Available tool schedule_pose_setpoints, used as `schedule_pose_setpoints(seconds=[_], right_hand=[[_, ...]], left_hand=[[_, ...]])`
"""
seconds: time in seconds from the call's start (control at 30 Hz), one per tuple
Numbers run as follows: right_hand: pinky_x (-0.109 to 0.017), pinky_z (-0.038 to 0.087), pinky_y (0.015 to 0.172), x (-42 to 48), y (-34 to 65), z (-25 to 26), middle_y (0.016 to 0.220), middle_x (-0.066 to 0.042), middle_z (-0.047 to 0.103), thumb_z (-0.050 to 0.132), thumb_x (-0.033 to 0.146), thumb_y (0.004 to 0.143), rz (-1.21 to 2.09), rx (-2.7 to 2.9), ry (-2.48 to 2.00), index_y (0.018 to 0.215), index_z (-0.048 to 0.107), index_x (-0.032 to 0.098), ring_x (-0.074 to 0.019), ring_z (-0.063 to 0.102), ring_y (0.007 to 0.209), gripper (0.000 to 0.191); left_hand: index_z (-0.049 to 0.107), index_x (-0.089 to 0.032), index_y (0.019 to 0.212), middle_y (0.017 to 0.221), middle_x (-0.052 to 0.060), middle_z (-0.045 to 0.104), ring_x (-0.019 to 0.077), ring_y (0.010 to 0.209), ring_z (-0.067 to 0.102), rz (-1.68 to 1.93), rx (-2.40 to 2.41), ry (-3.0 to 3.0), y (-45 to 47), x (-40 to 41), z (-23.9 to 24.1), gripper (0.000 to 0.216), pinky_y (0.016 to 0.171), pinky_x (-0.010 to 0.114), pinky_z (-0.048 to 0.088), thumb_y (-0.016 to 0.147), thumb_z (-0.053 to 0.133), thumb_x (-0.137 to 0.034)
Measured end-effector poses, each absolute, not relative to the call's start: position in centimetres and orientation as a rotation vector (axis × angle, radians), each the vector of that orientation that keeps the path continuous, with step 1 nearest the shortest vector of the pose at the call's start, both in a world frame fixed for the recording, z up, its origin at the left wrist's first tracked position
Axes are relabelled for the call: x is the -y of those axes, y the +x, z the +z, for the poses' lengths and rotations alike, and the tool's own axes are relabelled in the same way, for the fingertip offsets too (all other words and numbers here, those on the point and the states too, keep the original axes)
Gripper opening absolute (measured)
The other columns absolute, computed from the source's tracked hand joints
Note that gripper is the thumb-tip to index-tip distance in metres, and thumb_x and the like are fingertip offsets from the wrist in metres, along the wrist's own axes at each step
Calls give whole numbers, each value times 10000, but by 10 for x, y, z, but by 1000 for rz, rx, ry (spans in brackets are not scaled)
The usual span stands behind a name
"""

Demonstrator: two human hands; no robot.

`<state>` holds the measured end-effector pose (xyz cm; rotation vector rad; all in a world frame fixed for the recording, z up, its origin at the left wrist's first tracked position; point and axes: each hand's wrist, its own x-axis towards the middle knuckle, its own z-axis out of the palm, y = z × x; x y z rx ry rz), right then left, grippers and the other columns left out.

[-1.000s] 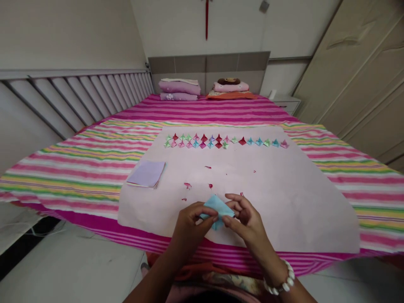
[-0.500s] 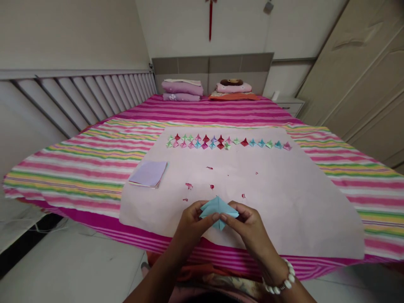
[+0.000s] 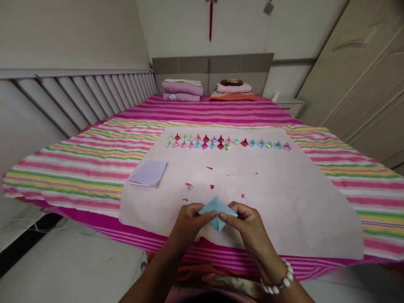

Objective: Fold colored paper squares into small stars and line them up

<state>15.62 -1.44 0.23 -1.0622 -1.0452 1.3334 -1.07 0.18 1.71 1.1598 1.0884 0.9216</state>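
A folded light-blue paper piece [image 3: 217, 208] is held just above the near edge of a large pale-pink sheet [image 3: 284, 198]. My left hand [image 3: 189, 221] pinches its left side and my right hand [image 3: 246, 223] pinches its right side, thumbs meeting at the middle. A white bead bracelet [image 3: 279, 283] circles my right wrist. Further back on the sheet lies a row of several small folded paper shapes [image 3: 225, 142] in red, pink, green and blue. A stack of lilac square papers [image 3: 148, 173] rests at the sheet's left edge.
Small red paper scraps [image 3: 188, 185] dot the sheet ahead of my hands. The sheet covers a striped bedspread [image 3: 94, 155]. Folded pillows [image 3: 183, 89] lie at the headboard, a slatted rail [image 3: 78, 101] at left, a wardrobe [image 3: 362, 71] at right.
Both hands have closed in on the blue paper, flattening it into a diamond-like fold with thumbs meeting at its centre. The view has shifted slightly.
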Motion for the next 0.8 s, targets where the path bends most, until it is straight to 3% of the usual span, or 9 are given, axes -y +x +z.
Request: schedule_pose_setpoints(seconds=[0.13,0.33,0.5,0.6,0.67,0.8], right_hand=[[-264,399,598,15,161,4,601,4,579,762,392,694,1316,1101,-1083,606,659,177,-146,497,611,253],[-279,410,682,15,163,3,649,-4,614,680,400,778,1330,1124,-1041,658,691,180,-163,535,680,250],[-295,418,725,14,160,0,657,-10,628,664,388,794,1267,1055,-1051,665,699,181,-174,549,704,246],[-301,429,724,14,157,-2,658,-14,646,674,390,787,1212,996,-1074,668,701,183,-180,565,696,240],[-307,441,740,15,154,-4,686,-21,675,671,383,798,1204,975,-1071,724,723,188,-191,590,719,215],[-350,445,866,18,155,-6,914,-51,730,676,390,803,1310,1031,-946,942,736,218,-230,627,895,229]], left_hand=[[730,-147,680,641,9,667,145,624,565,874,-1049,1134,-16,-6,21,274,623,255,430,697,725,-421],[669,-150,553,547,-17,636,120,561,553,1062,-1121,1009,-19,-13,15,279,603,242,433,590,814,-384],[730,-131,822,788,61,724,192,786,651,1121,-948,900,-7,-7,14,371,783,322,501,737,685,-489],[689,-142,1009,933,91,727,216,850,664,1113,-867,829,5,1,13,498,773,335,521,630,784,-450],[688,-142,972,888,78,728,189,814,661,1090,-894,782,11,4,10,479,713,278,517,575,839,-362],[681,-118,756,656,5,654,78,632,597,1091,-867,599,10,4,2,266,601,167,465,634,824,-307]])
